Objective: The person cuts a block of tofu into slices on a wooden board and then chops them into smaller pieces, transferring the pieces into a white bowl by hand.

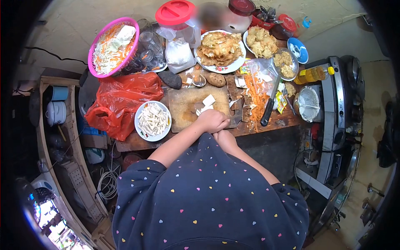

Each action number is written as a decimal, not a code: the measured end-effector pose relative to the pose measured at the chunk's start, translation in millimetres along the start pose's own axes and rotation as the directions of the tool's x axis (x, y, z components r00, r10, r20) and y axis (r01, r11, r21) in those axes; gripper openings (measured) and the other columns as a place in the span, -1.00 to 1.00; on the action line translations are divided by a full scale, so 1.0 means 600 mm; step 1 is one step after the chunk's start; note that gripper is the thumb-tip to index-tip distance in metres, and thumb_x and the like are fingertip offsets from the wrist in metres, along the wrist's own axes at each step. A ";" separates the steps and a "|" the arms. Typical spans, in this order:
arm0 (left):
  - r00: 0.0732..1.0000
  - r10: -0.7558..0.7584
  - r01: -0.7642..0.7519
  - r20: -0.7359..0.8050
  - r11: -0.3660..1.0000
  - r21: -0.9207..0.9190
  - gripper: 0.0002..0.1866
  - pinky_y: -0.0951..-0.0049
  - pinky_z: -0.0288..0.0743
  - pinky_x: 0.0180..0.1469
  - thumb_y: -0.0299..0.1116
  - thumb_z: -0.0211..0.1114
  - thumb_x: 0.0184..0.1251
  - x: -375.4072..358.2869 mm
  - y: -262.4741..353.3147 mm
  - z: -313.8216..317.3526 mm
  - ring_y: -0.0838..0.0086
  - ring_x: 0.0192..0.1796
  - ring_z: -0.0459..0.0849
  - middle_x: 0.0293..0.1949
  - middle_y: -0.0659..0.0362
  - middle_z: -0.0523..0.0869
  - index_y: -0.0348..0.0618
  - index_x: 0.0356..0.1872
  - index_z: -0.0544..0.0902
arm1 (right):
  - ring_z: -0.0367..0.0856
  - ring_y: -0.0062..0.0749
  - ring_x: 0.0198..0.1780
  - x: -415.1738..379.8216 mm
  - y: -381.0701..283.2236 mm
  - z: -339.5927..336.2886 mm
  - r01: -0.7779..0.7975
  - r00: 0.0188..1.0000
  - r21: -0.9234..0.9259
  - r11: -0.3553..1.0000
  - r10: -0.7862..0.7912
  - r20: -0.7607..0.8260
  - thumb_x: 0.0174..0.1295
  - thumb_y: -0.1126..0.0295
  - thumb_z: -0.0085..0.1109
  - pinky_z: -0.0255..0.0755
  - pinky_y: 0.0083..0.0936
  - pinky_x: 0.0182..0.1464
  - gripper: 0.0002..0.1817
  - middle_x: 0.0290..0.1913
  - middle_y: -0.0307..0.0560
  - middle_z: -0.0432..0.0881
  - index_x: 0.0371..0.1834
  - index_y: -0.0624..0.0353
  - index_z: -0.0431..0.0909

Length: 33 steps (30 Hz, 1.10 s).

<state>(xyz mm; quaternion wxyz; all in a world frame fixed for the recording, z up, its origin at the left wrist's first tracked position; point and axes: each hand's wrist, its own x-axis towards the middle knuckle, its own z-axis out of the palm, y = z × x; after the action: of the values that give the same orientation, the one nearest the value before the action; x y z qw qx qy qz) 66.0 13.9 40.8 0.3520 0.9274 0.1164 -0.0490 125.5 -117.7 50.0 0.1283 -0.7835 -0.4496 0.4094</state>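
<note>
My left hand (213,121) is curled closed at the front edge of the wooden cutting board (183,100), knuckles up. Against it, lower and to the right, rests my right hand (225,139); its fingers are largely hidden, and I cannot tell what either hand holds. Just beyond the left hand, a white block (208,100) and a few cut white pieces (203,110) lie on the board. To the left stands a bowl (168,130) full of white sticks (153,119). A black-handled knife (268,109) lies to the right, apart from both hands.
A red plastic bag (125,98) sits left, below a pink basin (91,54) of shredded vegetables. Plates of fried food (221,46) stand at the back. Orange shreds (257,104) litter the right side, near an oil bottle (311,75) and a metal pot (308,104). A stove (339,91) adjoins.
</note>
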 end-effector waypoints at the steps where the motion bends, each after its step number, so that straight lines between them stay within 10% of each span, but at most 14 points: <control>1: 1.000 0.012 -0.012 -0.012 1.000 0.008 -0.59 0.06 0.49 -0.29 -0.10 -0.07 0.31 0.000 0.000 0.001 0.05 -0.36 0.64 -0.45 -0.01 0.65 -0.17 -0.48 0.61 | 0.60 0.24 -0.33 0.001 0.002 0.003 -0.001 1.000 0.005 1.000 0.001 -0.008 0.38 0.10 -0.25 0.44 0.04 -0.24 -0.47 -0.43 0.31 0.62 -0.41 0.34 0.59; 24: 0.988 0.152 -0.154 -0.036 0.987 -0.037 -0.68 0.09 0.48 -0.31 -0.14 -0.02 0.31 -0.006 0.003 0.022 0.06 -0.39 0.62 -0.51 0.01 0.61 -0.14 -0.46 0.55 | 0.62 0.16 -0.25 0.008 0.032 0.028 0.103 0.994 0.014 0.995 -0.102 -0.030 0.29 0.13 -0.12 0.46 -0.01 -0.26 -0.62 -0.25 0.24 0.64 -0.10 0.17 0.55; 33: 0.965 0.210 -0.224 -0.158 0.971 -0.083 -0.73 0.14 0.49 -0.35 -0.18 0.02 0.27 -0.014 -0.015 0.036 0.11 -0.39 0.62 -0.52 0.05 0.59 -0.13 -0.48 0.52 | 0.63 0.12 -0.31 0.005 0.015 0.013 0.058 0.998 -0.053 0.997 -0.056 0.043 0.28 0.15 -0.11 0.46 -0.03 -0.33 -0.66 -0.35 0.17 0.66 -0.26 0.16 0.59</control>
<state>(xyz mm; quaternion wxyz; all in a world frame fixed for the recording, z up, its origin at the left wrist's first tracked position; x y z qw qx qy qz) 55.1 4.7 20.5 0.3918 0.9168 0.0421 0.0647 125.9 -121.9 38.2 0.1092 -0.7649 -0.4853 0.4092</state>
